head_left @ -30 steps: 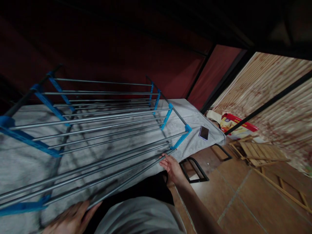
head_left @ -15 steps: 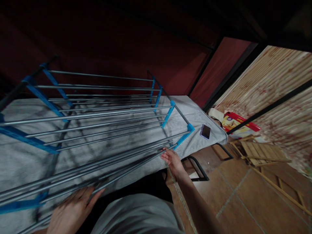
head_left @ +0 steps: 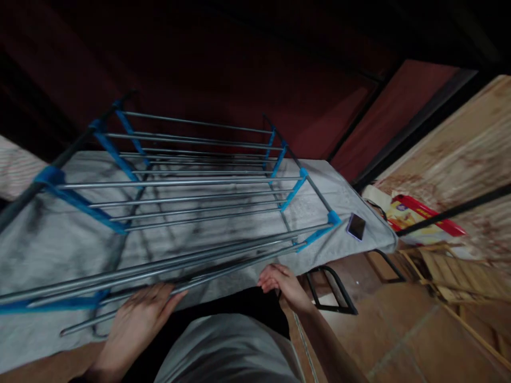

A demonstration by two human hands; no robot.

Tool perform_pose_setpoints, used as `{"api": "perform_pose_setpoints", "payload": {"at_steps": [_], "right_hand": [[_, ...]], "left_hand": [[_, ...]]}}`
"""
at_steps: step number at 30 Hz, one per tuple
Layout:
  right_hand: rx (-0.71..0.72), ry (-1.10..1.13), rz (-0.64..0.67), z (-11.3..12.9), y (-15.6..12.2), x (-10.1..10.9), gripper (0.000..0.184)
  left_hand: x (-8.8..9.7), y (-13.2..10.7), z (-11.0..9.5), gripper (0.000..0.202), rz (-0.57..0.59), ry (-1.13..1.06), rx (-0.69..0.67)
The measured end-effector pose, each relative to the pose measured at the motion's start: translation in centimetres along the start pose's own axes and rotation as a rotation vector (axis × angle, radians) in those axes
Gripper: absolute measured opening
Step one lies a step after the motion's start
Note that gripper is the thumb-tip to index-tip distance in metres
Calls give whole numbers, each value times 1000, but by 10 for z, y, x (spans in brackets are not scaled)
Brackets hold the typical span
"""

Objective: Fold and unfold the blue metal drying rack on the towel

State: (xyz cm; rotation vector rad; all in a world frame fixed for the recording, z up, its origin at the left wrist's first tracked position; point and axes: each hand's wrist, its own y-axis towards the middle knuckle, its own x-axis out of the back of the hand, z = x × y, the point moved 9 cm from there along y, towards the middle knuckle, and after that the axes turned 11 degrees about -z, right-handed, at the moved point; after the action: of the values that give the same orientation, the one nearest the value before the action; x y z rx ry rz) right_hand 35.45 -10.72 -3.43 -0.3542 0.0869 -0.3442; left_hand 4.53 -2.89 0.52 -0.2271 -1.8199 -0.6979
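Grip of left hand [head_left: 139, 316] closed around a metal rod [head_left: 223, 272], fingers over the top. Grip of right hand [head_left: 281, 284] loosely curled, partly open, nothing visible in it, just below the rod. Rod slants along near side of drying rack [head_left: 179, 182], on grey cloth [head_left: 331, 186]; can't tell if far end is joined.

Right of you: phone [head_left: 356, 227], dark face up, lying on the creased grey cloth [head_left: 339, 192] near its right edge. Past that edge you've got a red-and-yellow box [head_left: 407, 215] beside a pale item [head_left: 377, 197], too blurred to ID. Black bar [head_left: 475, 201] crosses in front of the box. Slatted wooden piece [head_left: 459, 274] far right, over brown floor tiles [head_left: 399, 330]. Two black metal loops [head_left: 346, 293] show below the cloth edge. Dark red wall [head_left: 319, 119] ahead of you, blurred patterned curtain [head_left: 459, 154] to its right.
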Motion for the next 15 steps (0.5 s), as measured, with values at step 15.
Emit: {"api": "perform_pose_setpoints", "payload": {"at_steps": [15], "right_hand": [[1268,-1352,198,42,-26,-142,45]], "left_hand": [[41,-6,-26,28,-217,-45,32]]}}
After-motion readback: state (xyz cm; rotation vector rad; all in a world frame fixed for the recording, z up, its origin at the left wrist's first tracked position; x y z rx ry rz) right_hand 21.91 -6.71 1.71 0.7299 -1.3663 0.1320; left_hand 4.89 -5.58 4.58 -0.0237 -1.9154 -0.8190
